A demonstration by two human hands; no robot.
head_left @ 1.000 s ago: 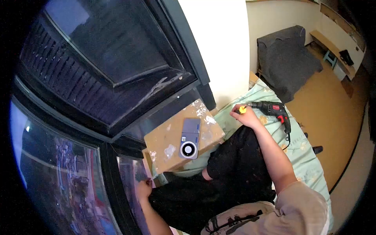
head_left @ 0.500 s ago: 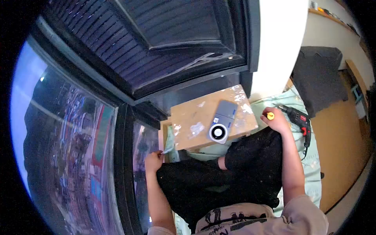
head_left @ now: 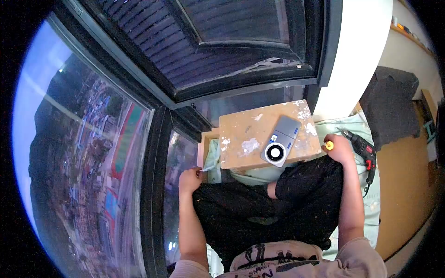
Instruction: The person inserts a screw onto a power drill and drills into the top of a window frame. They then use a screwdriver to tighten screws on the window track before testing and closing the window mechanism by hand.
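Observation:
My left hand (head_left: pixel 190 180) is closed beside the window frame at my left knee. Its fingers pinch a thin pale strip (head_left: pixel 209 167) that points toward the wooden box-like stool; what kind of thing it is does not show. Over my right knee, my right hand (head_left: pixel 340 148) is wrapped round a yellow tool handle (head_left: pixel 329 145), seen end-on, with the rest of the tool hidden. A red and black power drill (head_left: pixel 363 150) lies just right of that hand. Between my hands stands the paint-spotted wooden stool (head_left: pixel 248 125), with a grey device with a round white-and-black dial (head_left: pixel 281 139) on top.
A dark-framed window (head_left: pixel 155 185) runs along my left, with a louvred panel (head_left: pixel 148 51) ahead. Pale green printed cloth (head_left: pixel 366 213) spreads under the drill. A white pillar (head_left: pixel 357 55) stands ahead right, and a dark grey cloth-like thing (head_left: pixel 389 102) is beyond it.
The view has turned a little to the left, so the stool, device and drill appear farther right. Both hands keep their grips, and the things on the stool and cloth stay put.

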